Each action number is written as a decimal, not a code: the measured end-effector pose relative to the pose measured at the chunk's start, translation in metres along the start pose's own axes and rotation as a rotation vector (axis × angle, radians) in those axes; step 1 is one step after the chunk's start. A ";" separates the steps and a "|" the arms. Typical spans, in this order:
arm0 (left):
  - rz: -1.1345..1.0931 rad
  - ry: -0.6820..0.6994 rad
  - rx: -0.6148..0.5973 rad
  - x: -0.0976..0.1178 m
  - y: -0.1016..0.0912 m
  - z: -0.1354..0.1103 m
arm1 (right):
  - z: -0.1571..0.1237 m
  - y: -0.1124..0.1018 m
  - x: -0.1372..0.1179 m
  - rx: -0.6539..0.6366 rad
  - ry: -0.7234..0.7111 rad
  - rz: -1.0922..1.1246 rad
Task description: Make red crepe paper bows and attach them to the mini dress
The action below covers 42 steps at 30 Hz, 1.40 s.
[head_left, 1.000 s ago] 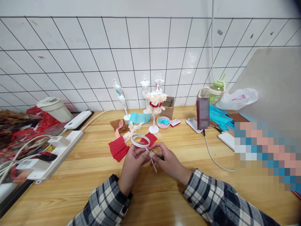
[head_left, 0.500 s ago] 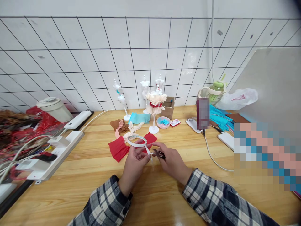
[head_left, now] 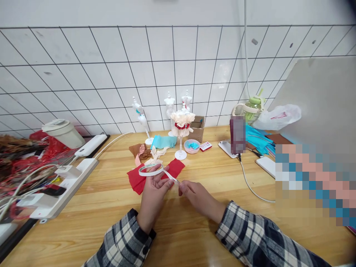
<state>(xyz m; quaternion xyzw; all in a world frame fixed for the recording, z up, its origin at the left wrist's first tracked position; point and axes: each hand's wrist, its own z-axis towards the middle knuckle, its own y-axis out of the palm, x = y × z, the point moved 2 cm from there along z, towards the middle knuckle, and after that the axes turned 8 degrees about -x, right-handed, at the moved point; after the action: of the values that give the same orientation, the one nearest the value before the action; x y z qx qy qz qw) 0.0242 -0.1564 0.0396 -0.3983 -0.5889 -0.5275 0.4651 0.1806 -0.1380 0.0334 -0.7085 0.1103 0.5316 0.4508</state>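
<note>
My left hand (head_left: 154,191) is closed around a narrow roll of white tape (head_left: 151,171), with the ring tilted above the fingers. A white strip runs from the roll toward my right hand (head_left: 198,194). The fingers of that hand are pinched at the end of the strip; the small dark tool seen there earlier does not show now. Red fabric (head_left: 175,168) lies flat behind and beneath both hands. Beyond it stands a small white dress form (head_left: 180,148) with a cream ruffled top (head_left: 182,119) and a red waistband.
More white dress forms (head_left: 169,107) stand by the tiled wall. Near them are blue fabric (head_left: 164,141), brown fabric (head_left: 136,150), a round dish (head_left: 191,146), a small box (head_left: 206,147) and a cardboard box (head_left: 197,129). A power strip (head_left: 66,189) lies left, a phone (head_left: 237,135) right.
The tape roll and my left hand have shifted left. My right hand has changed from holding a small dark cutting tool at the tape to pinching the strip's end, and the strip is drawn straighter.
</note>
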 end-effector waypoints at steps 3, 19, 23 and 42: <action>0.018 0.013 -0.006 0.001 0.002 -0.002 | 0.001 0.002 0.005 0.023 0.008 0.029; 0.110 0.018 -0.030 0.000 0.008 -0.006 | -0.001 0.001 0.001 -0.019 -0.003 -0.125; 0.109 0.008 -0.026 0.001 0.009 -0.007 | 0.000 0.001 0.000 -0.015 0.004 -0.142; 0.137 -0.020 -0.053 0.003 0.014 -0.010 | 0.002 0.002 0.003 -0.019 0.008 -0.169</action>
<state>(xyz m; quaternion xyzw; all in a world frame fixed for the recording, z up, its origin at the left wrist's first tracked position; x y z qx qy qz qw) 0.0378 -0.1651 0.0463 -0.4550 -0.5507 -0.5060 0.4834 0.1796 -0.1368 0.0297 -0.7216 0.0468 0.4900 0.4869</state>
